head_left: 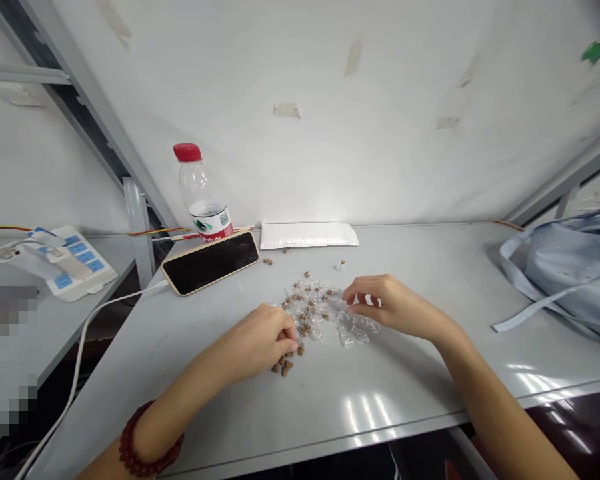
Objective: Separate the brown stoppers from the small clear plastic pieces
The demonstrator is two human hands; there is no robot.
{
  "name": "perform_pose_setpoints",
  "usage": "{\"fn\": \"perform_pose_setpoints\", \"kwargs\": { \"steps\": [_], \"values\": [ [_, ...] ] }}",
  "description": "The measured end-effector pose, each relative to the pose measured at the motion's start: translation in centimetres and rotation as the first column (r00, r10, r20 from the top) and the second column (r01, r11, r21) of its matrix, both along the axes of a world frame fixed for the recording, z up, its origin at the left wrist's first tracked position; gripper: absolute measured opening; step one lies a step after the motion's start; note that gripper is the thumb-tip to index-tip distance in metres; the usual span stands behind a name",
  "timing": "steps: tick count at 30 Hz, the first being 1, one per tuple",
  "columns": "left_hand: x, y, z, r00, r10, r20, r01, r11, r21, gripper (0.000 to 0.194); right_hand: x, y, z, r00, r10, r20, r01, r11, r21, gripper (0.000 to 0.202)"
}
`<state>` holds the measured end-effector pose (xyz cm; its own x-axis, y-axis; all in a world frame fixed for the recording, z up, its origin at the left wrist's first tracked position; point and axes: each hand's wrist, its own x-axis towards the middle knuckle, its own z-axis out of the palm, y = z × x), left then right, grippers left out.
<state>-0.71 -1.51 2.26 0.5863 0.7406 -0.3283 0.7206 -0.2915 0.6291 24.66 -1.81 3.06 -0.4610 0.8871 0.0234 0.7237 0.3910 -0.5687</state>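
Note:
Small clear glass bottles (316, 332), several with brown corks in them, lie in a heap on the grey table (380, 393). Loose brown corks (285, 368) are gathered at the near left side of the heap. My left hand (271, 333) is at the heap's left edge, just above the corks, its fingers pinched together; what they hold, if anything, is too small to make out. On the right side of the heap, my right hand (373, 300) has its fingers curved and its thumb apart from them, over clear bottles; its fingertips are near a bottle.
A phone (211, 263) with a white cable leans by a red-capped water bottle (205, 200). Behind the heap lies a white packet (309, 235). A power strip (80, 263) is on the left surface, and a light blue bag (570, 273) at the right.

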Motion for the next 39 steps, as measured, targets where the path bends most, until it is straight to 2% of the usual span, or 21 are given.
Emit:
{"fn": "perform_pose_setpoints", "kwargs": {
  "steps": [4,8,14,19,24,29,32,36,39],
  "values": [
    [0.2,-0.1,0.1,0.999,-0.015,-0.038,0.016,0.999,0.041,0.022,0.3,-0.3,0.3,0.997,0.006,0.075,-0.001,0.998,-0.068,0.008],
    [0.1,-0.1,-0.1,0.997,-0.065,-0.027,0.068,0.993,0.099,0.022,-1.0,-0.6,-0.5,0.991,0.043,0.129,-0.047,0.999,0.021,0.011],
    [-0.2,-0.3,-0.3,0.997,-0.077,-0.027,0.079,0.993,0.091,0.015,-2.2,-0.7,-1.7,0.98,0.123,0.157,-0.146,0.979,0.141,0.018],
    [-0.3,-0.1,0.0,0.997,-0.074,0.005,0.073,0.993,0.097,0.014,-1.8,-0.7,-1.3,0.992,0.101,0.081,-0.113,0.982,0.149,0.019],
    [-0.1,-0.1,0.8,0.975,0.076,0.211,-0.09,0.994,0.058,0.012,-1.9,-0.9,-0.9,0.989,0.089,-0.117,-0.072,0.987,0.141,0.016],
    [0.9,-0.4,0.9,0.873,0.185,0.451,-0.196,0.98,-0.023,0.016,-2.6,-1.1,-1.1,0.979,0.1,-0.175,-0.081,0.99,0.114,0.013],
    [1.6,-0.6,0.3,0.849,0.18,0.496,-0.218,0.976,0.02,0.016,-2.8,-1.0,-1.4,0.981,0.11,-0.158,-0.1,0.993,0.068,0.01],
    [2.3,-0.9,-0.8,0.868,0.109,0.485,-0.199,0.97,0.138,0.016,-3.2,-0.8,-1.8,0.989,0.086,-0.119,-0.086,0.996,0.008,0.009],
    [2.6,-1.0,-1.5,0.864,0.071,0.498,-0.207,0.953,0.223,0.017,-3.6,-0.9,-1.8,0.985,0.086,-0.153,-0.09,0.996,-0.023,0.01]
  ]
}}
